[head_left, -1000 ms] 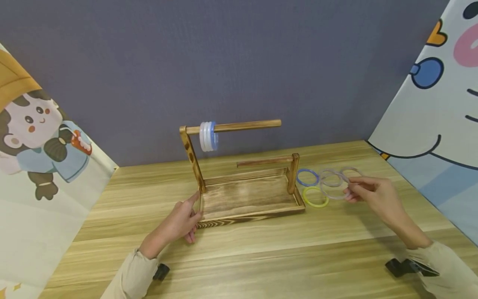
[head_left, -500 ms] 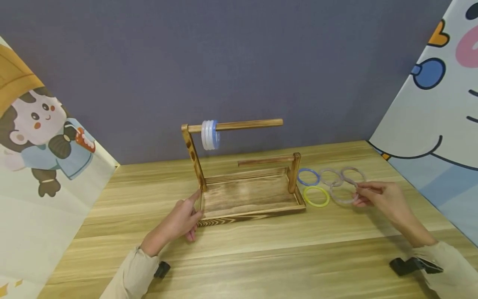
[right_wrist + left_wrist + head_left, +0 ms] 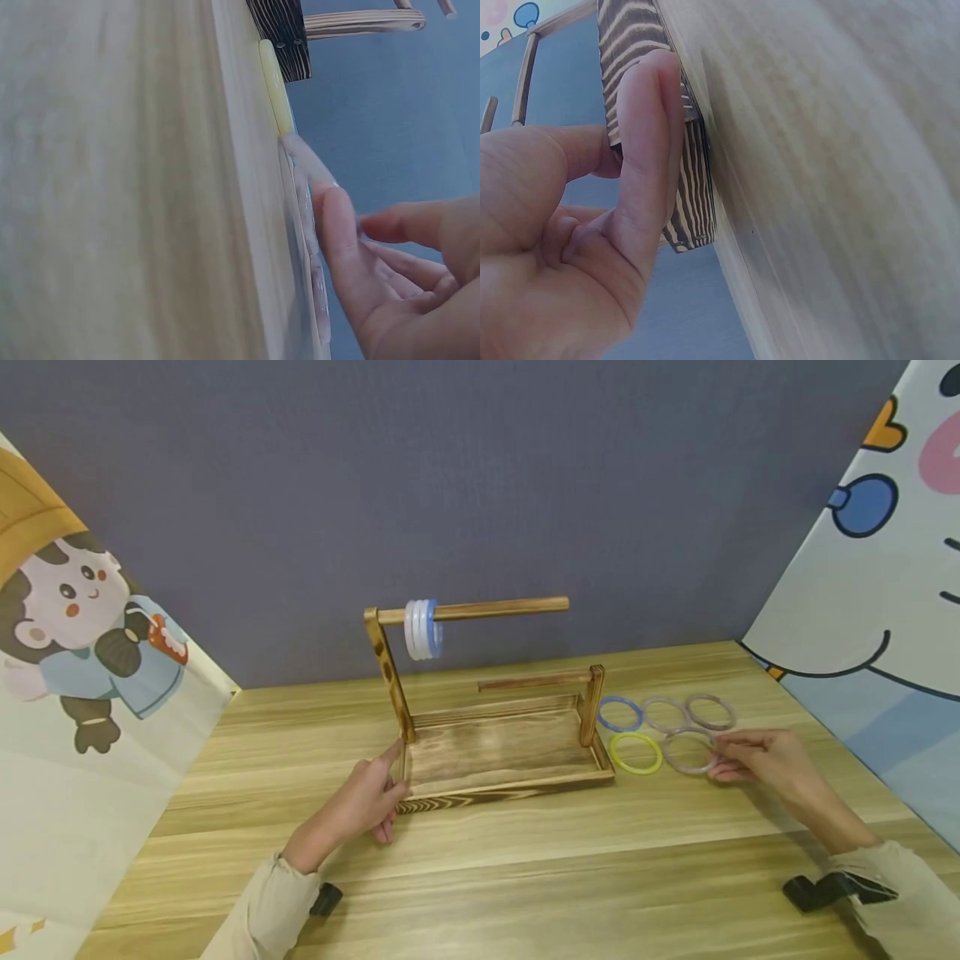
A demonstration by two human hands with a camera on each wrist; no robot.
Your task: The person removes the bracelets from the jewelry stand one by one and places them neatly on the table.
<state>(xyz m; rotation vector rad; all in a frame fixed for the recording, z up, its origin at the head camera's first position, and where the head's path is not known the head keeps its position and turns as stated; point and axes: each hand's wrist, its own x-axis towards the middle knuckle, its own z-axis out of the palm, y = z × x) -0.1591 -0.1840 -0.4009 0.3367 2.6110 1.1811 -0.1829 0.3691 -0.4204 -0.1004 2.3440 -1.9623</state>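
Observation:
My left hand (image 3: 367, 797) grips the left end of a wooden bangle stand (image 3: 510, 792), thumb and fingers on its tray edge. Between the thumb and fingers of my right hand (image 3: 768, 768) is a translucent pinkish bangle (image 3: 688, 772). In the right wrist view that bangle (image 3: 306, 157) is tilted, its far side low beside the yellow bangle (image 3: 277, 86). Around it on the table lie a blue bangle (image 3: 621, 729), a clear pale bangle (image 3: 663, 699) and a purplish-brown bangle (image 3: 733, 714). Several pale bangles (image 3: 417, 631) and a blue one hang on the stand's upper bar.
A lower wooden bar (image 3: 532, 682) juts left from the stand's short right post (image 3: 591, 708). The upper bar (image 3: 510, 609) ends freely at the right. A grey partition (image 3: 480, 485) stands behind the wooden table (image 3: 525, 885), with cartoon-printed panels at both sides.
My right hand has moved slightly right and lowered the pinkish bangle from a raised position over the others to beside the yellow one. The left hand has kept its hold on the stand.

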